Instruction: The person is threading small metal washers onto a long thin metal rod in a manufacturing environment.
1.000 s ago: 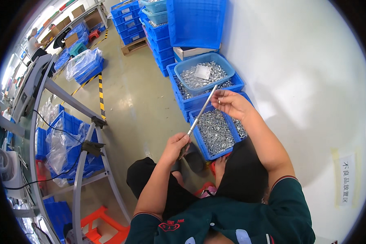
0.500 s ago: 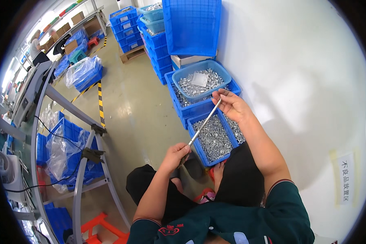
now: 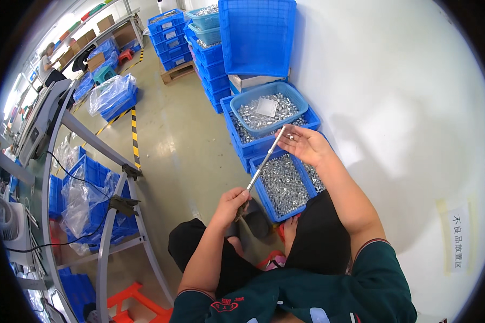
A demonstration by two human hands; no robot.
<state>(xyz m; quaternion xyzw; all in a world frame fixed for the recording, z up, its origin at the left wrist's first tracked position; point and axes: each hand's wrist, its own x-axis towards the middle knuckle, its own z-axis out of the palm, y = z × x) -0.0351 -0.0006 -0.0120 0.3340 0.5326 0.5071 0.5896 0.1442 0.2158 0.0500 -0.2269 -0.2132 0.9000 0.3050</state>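
Fingers [image 3: 242,192] of the left hand [image 3: 230,204] clamp the rod [image 3: 263,163], slanting up to the right hand [image 3: 308,144], whose loosely parted fingers cradle a part [image 3: 290,137]. Such slack could drop it into the bin [image 3: 305,175] below.

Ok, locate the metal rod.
In the head view, the metal rod slants just right of centre, lower part in the left hand, upper end beside the right hand.
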